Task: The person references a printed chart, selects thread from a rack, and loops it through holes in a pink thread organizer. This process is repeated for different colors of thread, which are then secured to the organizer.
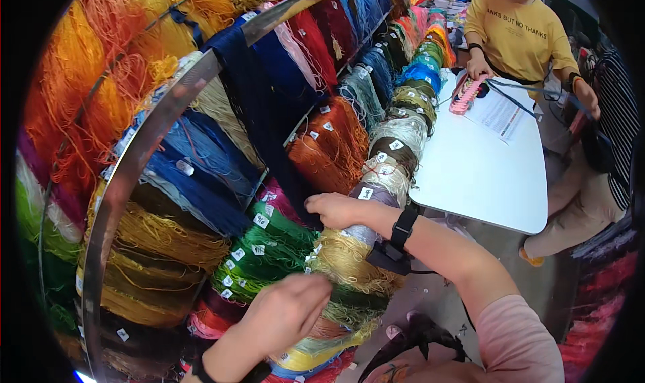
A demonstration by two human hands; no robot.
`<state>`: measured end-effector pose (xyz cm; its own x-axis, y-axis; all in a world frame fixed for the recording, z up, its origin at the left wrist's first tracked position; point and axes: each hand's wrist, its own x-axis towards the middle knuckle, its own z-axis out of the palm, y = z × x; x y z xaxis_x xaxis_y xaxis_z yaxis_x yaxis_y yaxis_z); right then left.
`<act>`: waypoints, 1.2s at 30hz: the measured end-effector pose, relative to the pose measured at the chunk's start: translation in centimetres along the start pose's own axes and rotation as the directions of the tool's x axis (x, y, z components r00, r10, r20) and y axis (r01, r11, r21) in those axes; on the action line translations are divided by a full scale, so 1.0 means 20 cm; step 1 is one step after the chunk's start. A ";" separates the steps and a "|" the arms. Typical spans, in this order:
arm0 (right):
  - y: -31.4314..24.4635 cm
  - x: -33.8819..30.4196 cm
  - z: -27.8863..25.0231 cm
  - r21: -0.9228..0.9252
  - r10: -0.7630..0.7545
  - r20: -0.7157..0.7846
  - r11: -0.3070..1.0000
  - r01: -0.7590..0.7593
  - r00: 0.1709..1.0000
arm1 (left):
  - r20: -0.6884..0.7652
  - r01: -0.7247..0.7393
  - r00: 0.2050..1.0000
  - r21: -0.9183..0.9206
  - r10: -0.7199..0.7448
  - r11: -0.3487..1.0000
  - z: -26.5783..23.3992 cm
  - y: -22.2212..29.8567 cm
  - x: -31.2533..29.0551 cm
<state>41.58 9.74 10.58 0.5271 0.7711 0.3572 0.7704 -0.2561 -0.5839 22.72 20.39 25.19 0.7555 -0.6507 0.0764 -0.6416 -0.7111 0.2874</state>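
Note:
A long dark navy skein of thread (252,104) hangs down across the rack from beside a shiny metal strip (144,128). My right hand (334,210) has its fingers curled at the skein's lower end, by a purple-grey bundle of thread. Lower down, my left hand (289,309) is a little blurred, its fingers loosely stretched out and nothing visible in them. It hovers in front of green thread bundles (259,248) and a pale yellow bundle (346,255). Small white tags are stuck on many bundles.
Orange and yellow threads (107,40) hang at upper left; brown-gold bundles (154,242) lie below. A white table (484,175) at right holds a printed sheet (500,117) and a pink braided piece (465,97). A person in yellow (514,30) stands behind it, another in stripes beside.

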 end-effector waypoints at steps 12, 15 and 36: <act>0.47 0.21 -0.45 0.628 0.428 -0.217 0.749 -0.211 0.877 | -0.299 0.181 0.952 0.392 -0.061 0.902 0.27 -0.72 0.89; 0.51 0.27 -0.44 0.658 0.435 -0.089 0.701 -0.275 0.896 | -0.287 0.299 0.944 0.539 -0.162 0.788 0.30 -0.85 0.92; 0.61 0.27 -0.45 0.941 0.424 0.146 0.221 -0.258 0.894 | -0.434 0.419 0.869 0.389 -0.238 0.820 0.32 -0.83 0.91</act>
<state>57.19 5.56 11.97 0.7455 0.6656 -0.0344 -0.3033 0.2928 -0.9068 46.21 18.63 15.75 0.8670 -0.2805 0.4118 -0.2613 -0.9597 -0.1036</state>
